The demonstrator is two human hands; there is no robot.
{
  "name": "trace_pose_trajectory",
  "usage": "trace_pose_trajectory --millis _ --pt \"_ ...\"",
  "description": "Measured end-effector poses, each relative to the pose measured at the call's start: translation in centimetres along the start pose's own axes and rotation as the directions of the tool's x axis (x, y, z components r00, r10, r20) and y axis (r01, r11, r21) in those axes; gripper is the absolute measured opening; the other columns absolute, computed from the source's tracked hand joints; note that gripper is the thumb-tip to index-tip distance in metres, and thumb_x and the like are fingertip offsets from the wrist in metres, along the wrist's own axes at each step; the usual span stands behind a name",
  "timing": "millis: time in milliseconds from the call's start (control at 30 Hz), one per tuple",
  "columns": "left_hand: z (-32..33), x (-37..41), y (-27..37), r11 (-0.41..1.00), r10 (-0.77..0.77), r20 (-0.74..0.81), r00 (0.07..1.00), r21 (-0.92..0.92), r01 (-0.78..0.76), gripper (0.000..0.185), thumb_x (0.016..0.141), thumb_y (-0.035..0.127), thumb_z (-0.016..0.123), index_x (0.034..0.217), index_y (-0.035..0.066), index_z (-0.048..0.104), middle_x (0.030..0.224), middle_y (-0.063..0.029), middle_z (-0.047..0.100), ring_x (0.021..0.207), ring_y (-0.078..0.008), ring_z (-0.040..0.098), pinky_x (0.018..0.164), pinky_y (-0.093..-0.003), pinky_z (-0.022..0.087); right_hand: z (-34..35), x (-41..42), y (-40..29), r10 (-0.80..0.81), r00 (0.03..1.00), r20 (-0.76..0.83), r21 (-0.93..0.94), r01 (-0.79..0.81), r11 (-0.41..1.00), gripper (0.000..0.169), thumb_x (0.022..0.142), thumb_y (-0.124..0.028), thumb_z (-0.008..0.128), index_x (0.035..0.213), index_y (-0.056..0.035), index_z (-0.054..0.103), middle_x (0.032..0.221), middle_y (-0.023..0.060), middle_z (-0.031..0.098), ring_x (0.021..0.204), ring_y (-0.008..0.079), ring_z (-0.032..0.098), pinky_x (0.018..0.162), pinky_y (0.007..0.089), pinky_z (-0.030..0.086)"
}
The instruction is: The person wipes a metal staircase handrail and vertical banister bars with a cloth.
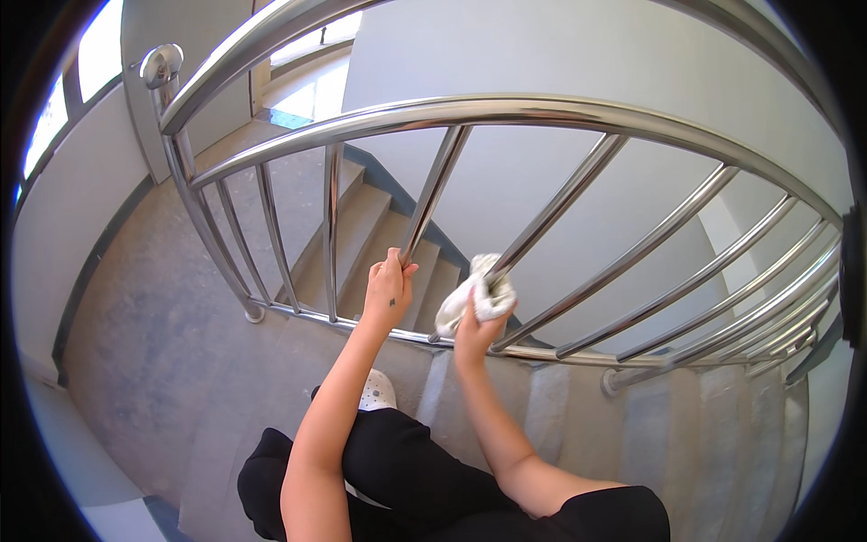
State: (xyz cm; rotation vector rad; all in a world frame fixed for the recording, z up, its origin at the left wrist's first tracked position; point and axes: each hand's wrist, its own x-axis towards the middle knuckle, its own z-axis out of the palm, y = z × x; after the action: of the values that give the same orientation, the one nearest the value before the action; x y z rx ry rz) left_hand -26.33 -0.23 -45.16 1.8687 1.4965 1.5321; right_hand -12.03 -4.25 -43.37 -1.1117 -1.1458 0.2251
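My left hand [389, 288] grips a stainless steel baluster [437, 186] of a stair railing, a little above its foot. To its right, my right hand [478, 339] holds a white cloth [452, 313] wrapped around the lower part of another baluster [562, 193]. Part of the cloth hangs bunched on the left side of that bar. Both balusters rise to a polished middle rail [515, 112], and the bottom rail [399, 334] runs just behind my hands.
A steel newel post [177, 146] with a round cap stands at left. Beyond the railing, lower stairs [362, 237] descend beside a pale wall [542, 61]. Steps [589, 406] lie beneath my right arm. A white perforated clog [377, 391] shows beside my knee. A door [217, 74] is at upper left.
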Motion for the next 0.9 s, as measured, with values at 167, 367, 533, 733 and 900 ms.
trace_pose_trajectory --millis 167,367,533,733,900 --pt "0.1 0.1 -0.5 1.0 -0.007 0.014 1.0 -0.024 0.007 0.014 0.091 0.009 0.049 0.1 0.002 0.041 0.081 -0.013 0.062 0.081 -0.0335 0.059 0.083 -0.0416 0.039 1.7 6.2 -6.8 -0.544 0.835 -0.083 -0.261 0.509 0.821 0.054 0.079 0.002 0.066 0.125 0.0028 0.039 0.126 0.0183 0.039 0.118 0.0309 0.041 0.101 0.0409 0.034" --pt "0.1 0.3 -0.2 0.996 0.024 -0.001 1.0 -0.088 -0.024 0.015 0.089 0.008 0.051 0.095 -0.001 0.041 0.08 -0.0172 0.061 0.079 -0.0379 0.058 0.074 -0.0441 0.041 6.0 8.9 -10.1 -0.597 0.793 0.125 0.099 0.589 0.802 0.054 0.08 -0.011 0.068 0.125 0.0011 0.041 0.132 0.0178 0.037 0.122 0.0289 0.039 0.102 0.0387 0.032" --pt "0.3 0.1 -1.2 0.986 0.057 -0.033 0.998 -0.157 -0.062 0.016 0.09 0.009 0.051 0.096 -0.005 0.045 0.074 -0.0201 0.059 0.073 -0.0412 0.057 0.066 -0.0455 0.043 11.6 9.5 -10.8 0.002 0.927 0.374 0.425 -0.173 0.888 0.037 0.08 -0.02 0.073 0.104 0.0011 0.055 0.09 0.0068 0.063 0.081 0.0135 0.06 0.074 0.0273 0.048" --pt "0.1 -0.6 -0.6 0.934 -0.153 0.07 0.986 -0.316 0.167 0.021 0.09 0.011 0.055 0.103 -0.005 0.053 0.078 -0.0186 0.062 0.075 -0.0347 0.059 0.069 -0.0394 0.046 11.3 8.0 -6.8 -0.032 0.886 0.463 0.449 -0.203 0.87 0.031 0.08 -0.015 0.072 0.102 0.0007 0.056 0.093 0.0068 0.063 0.082 0.0113 0.06 0.074 0.0259 0.049" --pt "2.2 -3.9 -6.5 0.915 -0.213 0.063 0.975 -0.336 0.222 0.033 0.089 0.018 0.058 0.114 -0.002 0.055 0.096 -0.0122 0.066 0.092 -0.0187 0.062 0.081 -0.0322 0.047 10.4 3.1 -1.8 0.035 0.822 0.569 0.366 -0.291 0.884 0.026 0.081 -0.011 0.07 0.102 -0.0001 0.059 0.094 0.0063 0.065 0.084 0.0111 0.062 0.075 0.0267 0.05"
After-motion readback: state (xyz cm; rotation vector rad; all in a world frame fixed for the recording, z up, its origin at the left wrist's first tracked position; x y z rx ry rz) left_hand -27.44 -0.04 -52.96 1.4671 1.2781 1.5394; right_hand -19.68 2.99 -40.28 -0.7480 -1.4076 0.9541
